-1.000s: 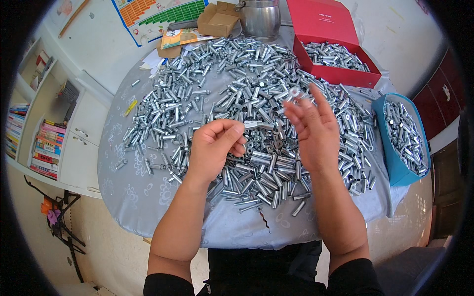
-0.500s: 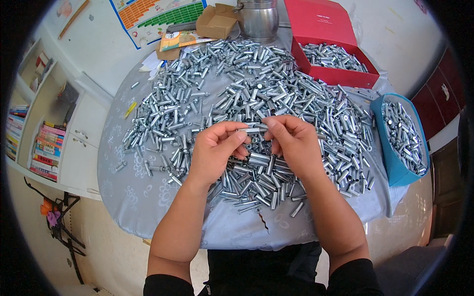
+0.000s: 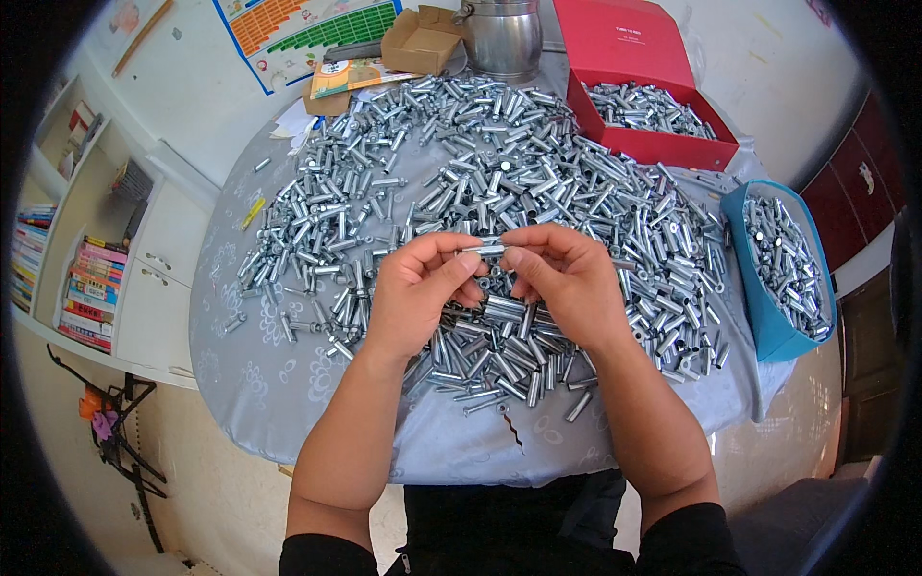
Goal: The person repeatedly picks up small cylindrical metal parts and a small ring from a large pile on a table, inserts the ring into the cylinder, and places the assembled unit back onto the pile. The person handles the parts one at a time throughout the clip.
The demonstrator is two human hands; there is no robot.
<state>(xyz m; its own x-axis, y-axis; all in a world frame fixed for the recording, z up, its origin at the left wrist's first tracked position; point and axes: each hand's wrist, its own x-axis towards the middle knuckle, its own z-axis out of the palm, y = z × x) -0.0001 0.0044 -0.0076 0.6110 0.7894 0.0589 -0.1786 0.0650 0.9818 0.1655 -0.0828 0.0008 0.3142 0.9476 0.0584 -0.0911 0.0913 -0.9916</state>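
Above the middle of the heap, my left hand (image 3: 415, 290) and my right hand (image 3: 574, 288) face each other. Between their thumbs and fingertips they pinch one short silvery metal sleeve (image 3: 487, 251), lying level, an end in each hand. The fingertips cover both its ends, so whether another part sits inside it cannot be seen. Beneath and around the hands spreads a heap of metal sleeves and bolts (image 3: 490, 200), with more sleeves (image 3: 509, 368) close in front of my wrists.
A grey patterned cloth (image 3: 259, 374) covers the round table; a jagged tear (image 3: 514, 434) shows near its front edge. At the right stands a blue bin (image 3: 768, 331) full of metal parts. Behind are an open red box (image 3: 663, 146), a metal pot (image 3: 501, 43) and a cardboard box (image 3: 415, 43).
My right hand has moved slightly left, closing the gap to my left hand. Less of the sleeve shows between the fingertips. The heap looks the same.
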